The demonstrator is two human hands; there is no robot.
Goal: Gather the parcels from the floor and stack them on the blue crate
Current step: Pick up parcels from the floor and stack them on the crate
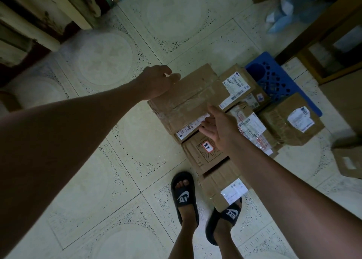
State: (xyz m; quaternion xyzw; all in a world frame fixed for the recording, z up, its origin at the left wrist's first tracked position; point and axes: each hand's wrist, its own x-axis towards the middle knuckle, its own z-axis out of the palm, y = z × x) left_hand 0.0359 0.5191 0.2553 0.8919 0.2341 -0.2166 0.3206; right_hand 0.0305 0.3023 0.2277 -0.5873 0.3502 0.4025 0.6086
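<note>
Your two forearms are the nearest things, and they reach forward and down over the tiled floor [121, 133]. Your left hand [156, 82] is at the far left corner of the big box [188, 98]; the fingers are curled over its edge and the thumb lies along the top, so the hand grips the box. Your right hand [219, 129] is at the near side of the same box, with the fingers straight and a little spread. They touch the near edge by a white label [191, 126], and the hand is not closed around anything.

The big box sits on top of other parcels. Under its near edge you see a box with a drawing [203, 156] and a small red-framed sticker [207, 146]. Nearer to you there is one more box [221, 188] with a white label, and it touches your right slipper [225, 221]. Your left slipper [184, 198] stands on the floor just beside this box.

To the right of the big box there is a labelled box [238, 82], and behind it the blue crate [278, 78] shows its perforated surface. One parcel [290, 121] rests partly on the crate's near part. Between this parcel and your right hand lie smaller parcels [252, 127] with red print. At the right edge of the view one more carton [348, 160] stands apart on the floor.
</note>
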